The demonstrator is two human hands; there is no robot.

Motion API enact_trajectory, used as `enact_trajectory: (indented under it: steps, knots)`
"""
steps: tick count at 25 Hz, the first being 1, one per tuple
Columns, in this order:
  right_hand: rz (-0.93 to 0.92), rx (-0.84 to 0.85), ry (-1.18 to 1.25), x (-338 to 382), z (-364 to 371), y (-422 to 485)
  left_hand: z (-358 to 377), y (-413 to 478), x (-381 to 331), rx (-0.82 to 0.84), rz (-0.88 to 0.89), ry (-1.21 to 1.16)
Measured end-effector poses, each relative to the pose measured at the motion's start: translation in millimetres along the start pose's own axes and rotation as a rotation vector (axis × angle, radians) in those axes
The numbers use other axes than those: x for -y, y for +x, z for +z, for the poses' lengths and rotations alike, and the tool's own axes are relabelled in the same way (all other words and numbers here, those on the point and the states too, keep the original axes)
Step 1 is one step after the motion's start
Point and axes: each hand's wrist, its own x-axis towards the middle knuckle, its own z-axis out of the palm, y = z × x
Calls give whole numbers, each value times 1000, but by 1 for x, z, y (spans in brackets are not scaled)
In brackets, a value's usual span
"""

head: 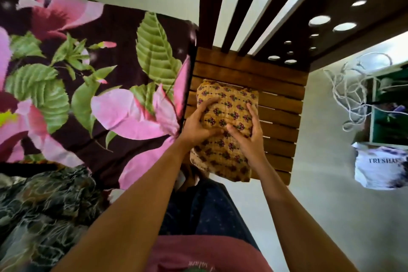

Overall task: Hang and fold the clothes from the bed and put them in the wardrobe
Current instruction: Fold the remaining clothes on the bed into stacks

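Note:
A folded yellow garment with small purple flowers (229, 108) lies on the slatted wooden chair seat (280, 106) beside the bed. My left hand (202, 122) lies on its left half with fingers spread and bent over the cloth. My right hand (247, 132) lies on its right side, fingers along the edge and thumb across the top. Both hands press down on the fold. The garment's near end hangs over the seat's front edge. A dark patterned garment (44, 205) lies crumpled on the bed at lower left.
The bed, left, carries a dark sheet with large pink flowers (88, 86). The chair's slatted back (254, 6) rises ahead. At right are a white plastic bag (377, 168), tangled white cord (351, 95) and a shelf of items. Pale floor lies around the chair.

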Motion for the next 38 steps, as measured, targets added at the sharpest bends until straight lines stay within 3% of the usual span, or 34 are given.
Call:
enact_trajectory:
  steps: [7,13,17,20,27,29,34,38]
  knots:
    - [-50,161,5,20,56,33,-52,-13,13,-223,-112,-116]
    - [-155,326,-34,43,126,75,-123,-12,37,-374,-29,-112]
    - [31,513,-334,18,164,108,-151,-7,93,-362,-338,114]
    - [68,485,-422,8,170,120,-143,-13,106,-343,-401,213]
    - [-9,345,-710,53,166,104,-135,-30,58,-591,-446,158]
    - [-86,459,-810,88,168,97,-147,-42,33,-587,-452,149]
    - [-239,951,-1146,182,193,59,-183,-111,-24,-444,-523,19]
    - [-216,1148,-1193,218,227,11,-198,-184,-44,-574,-463,-220]
